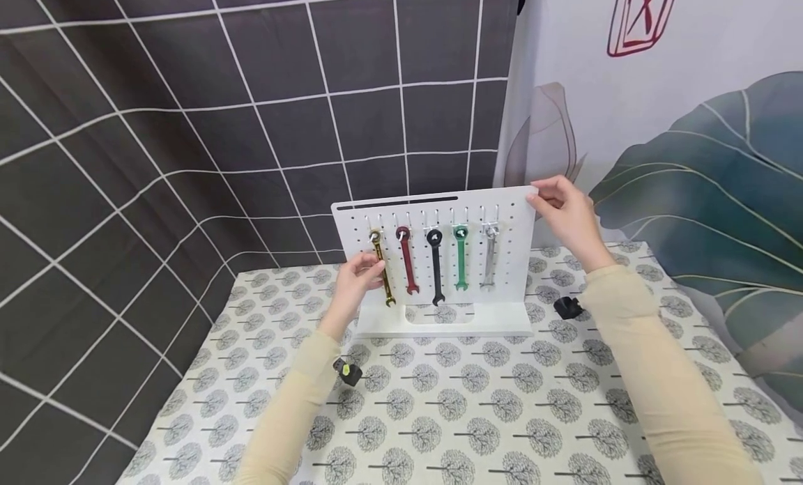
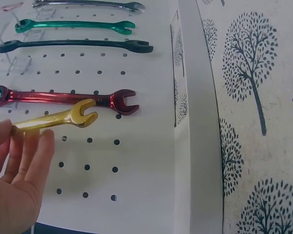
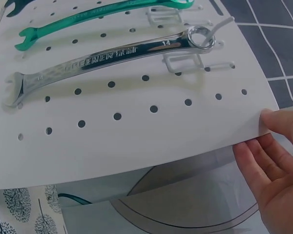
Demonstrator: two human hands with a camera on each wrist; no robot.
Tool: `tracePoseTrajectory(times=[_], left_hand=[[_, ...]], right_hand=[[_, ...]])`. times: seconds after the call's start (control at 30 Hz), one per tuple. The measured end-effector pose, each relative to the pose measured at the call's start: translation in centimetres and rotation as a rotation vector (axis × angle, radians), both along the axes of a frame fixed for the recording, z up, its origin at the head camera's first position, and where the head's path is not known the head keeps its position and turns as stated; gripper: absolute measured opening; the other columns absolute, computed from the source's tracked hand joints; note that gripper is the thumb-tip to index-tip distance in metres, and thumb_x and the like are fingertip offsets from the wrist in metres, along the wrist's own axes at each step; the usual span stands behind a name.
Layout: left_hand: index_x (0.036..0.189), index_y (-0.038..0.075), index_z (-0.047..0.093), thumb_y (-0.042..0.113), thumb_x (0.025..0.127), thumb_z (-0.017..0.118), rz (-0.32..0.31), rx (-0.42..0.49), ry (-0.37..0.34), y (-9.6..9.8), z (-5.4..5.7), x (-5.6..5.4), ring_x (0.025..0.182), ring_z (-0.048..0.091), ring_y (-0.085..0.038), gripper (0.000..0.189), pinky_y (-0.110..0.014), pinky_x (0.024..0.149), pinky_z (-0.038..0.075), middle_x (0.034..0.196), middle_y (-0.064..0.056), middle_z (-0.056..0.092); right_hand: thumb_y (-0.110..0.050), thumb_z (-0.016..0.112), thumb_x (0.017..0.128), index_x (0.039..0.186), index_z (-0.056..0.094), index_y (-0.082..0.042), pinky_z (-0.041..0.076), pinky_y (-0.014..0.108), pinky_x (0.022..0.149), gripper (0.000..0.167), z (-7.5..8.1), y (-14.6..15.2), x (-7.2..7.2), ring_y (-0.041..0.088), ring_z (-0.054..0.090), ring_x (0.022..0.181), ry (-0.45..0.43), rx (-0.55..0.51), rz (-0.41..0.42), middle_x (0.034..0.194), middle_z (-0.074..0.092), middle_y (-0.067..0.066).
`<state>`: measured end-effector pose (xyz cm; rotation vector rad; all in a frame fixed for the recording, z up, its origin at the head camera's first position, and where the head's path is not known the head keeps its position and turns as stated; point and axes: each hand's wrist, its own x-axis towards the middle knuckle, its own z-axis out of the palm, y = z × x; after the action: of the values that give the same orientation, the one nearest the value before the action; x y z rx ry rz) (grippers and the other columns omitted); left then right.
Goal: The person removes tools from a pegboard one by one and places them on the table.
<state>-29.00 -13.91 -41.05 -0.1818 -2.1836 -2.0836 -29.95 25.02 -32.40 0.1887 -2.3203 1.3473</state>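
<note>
A white pegboard (image 1: pixel 514 262) stands upright on the table, with several combination wrenches hung on its hooks. My left hand (image 1: pixel 359 284) pinches the gold wrench (image 2: pixel 53 119) by its shaft at the board's left side; the ring end overlaps its hook in the head view. Beside it hang a red wrench (image 1: pixel 408 262), a black wrench (image 1: pixel 436 267), a green wrench (image 1: pixel 461 257) and, farthest right, a silver wrench (image 3: pixel 112 61). My right hand (image 1: pixel 567 217) grips the board's upper right corner, thumb on the front face and fingers behind the edge.
The table is covered with a tree-print cloth (image 1: pixel 401 408). A dark gridded curtain (image 1: pixel 263 143) hangs behind and to the left, a leaf-printed white one (image 1: pixel 602 116) at the right. Small black devices (image 1: pixel 567 307) sit at both wrists.
</note>
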Motion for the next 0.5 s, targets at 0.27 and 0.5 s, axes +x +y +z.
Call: tracePoseTrajectory(times=[0.27,0.5], left_hand=[[0.108,-0.006,0.064,0.009,0.094,0.071,-0.002,-0.002,0.012,-0.3,0.4,0.5,0.084,0.065,-0.013,0.020,-0.036,0.075,0.063,0.103,-0.007,0.068],[0.110,-0.004,0.064,0.009,0.095,0.070,0.000,-0.048,0.007,-0.9,0.9,1.4,0.087,0.066,-0.015,0.021,-0.036,0.076,0.063,0.109,-0.012,0.066]], right_hand=[[-0.032,0.065,0.100,0.129,0.059,-0.008,0.046,0.015,0.074,0.038,0.1,-0.2,0.1,-0.001,0.058,0.089,0.033,-0.012,0.010,0.123,0.068,0.015],[-0.031,0.065,0.100,0.129,0.059,-0.007,0.045,0.015,0.073,0.038,0.0,-0.3,0.1,0.000,0.057,0.089,0.037,-0.004,0.012,0.124,0.067,0.016]])
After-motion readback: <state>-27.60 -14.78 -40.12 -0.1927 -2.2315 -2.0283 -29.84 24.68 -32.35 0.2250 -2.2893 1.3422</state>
